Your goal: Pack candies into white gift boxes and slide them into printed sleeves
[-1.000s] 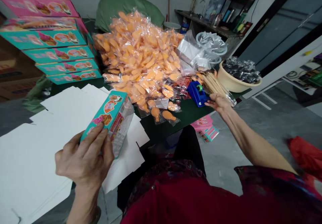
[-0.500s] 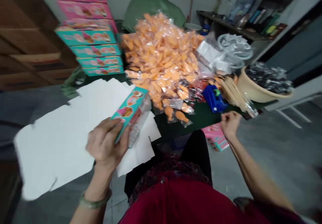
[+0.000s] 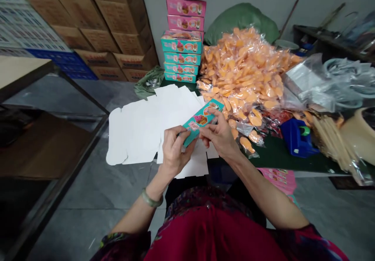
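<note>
A slim teal carton (image 3: 202,117) with printed pictures slants up to the right in front of me. My left hand (image 3: 176,149) is closed around its lower end, thumb on the printed face. At the right long edge and upper part, my right hand (image 3: 221,136) has its fingers bent against the carton; whether anything small sits under them cannot be seen. Beneath lie overlapping white flat cardboard blanks (image 3: 137,132). Just beyond the carton spreads a heap of orange pieces in clear wrappers (image 3: 243,69). A blue tape dispenser (image 3: 295,138) stands to the right.
Teal and pink cartons (image 3: 184,36) are stacked at the back, near a green sack (image 3: 243,18). Wooden sticks (image 3: 334,140) and a cream basin (image 3: 360,136) are on the right. Brown boxes (image 3: 114,26) rise behind a metal-framed table (image 3: 26,69) at left.
My right hand has come from beside the tape dispenser to the carton. The carton has turned so its printed face shows more fully. The view has swung left.
</note>
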Available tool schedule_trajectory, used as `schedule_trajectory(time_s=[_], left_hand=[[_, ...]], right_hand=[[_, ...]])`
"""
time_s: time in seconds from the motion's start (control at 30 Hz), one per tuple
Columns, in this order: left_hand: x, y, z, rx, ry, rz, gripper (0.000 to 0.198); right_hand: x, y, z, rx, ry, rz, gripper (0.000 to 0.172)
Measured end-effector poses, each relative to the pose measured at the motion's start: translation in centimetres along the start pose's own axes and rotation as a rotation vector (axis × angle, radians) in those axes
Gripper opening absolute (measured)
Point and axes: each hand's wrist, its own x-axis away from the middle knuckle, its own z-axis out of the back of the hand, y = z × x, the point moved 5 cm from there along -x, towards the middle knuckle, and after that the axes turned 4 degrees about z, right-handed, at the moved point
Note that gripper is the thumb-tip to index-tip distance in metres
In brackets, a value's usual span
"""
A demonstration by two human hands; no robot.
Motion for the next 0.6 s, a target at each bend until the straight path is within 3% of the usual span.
schedule_trajectory(time_s=[0.13, 0.23, 0.37, 0.6], left_hand=[[0.1, 0.1, -0.1, 0.058, 0.026, -0.029, 0.031], [0.1, -0.1, 0.0, 0.062, 0.015, -0.047, 0.028], [0.2, -0.4, -0.1, 0.084, 0.037, -0.083, 0.026], [0.7, -0.9, -0.2, 0.115, 0.05, 0.083, 0.02]], right_hand=[[-0.2, 1.9, -0.2, 0.057, 0.17, -0.075, 0.07], [-0.5, 2.1, -0.4, 0.141, 0.285, -0.041, 0.064], [-0.9, 2.5, -0.5, 0.173, 0.324, 0.033, 0.066], [0.7, 6.0, -0.4, -0.066, 0.266, 0.133, 0.102]])
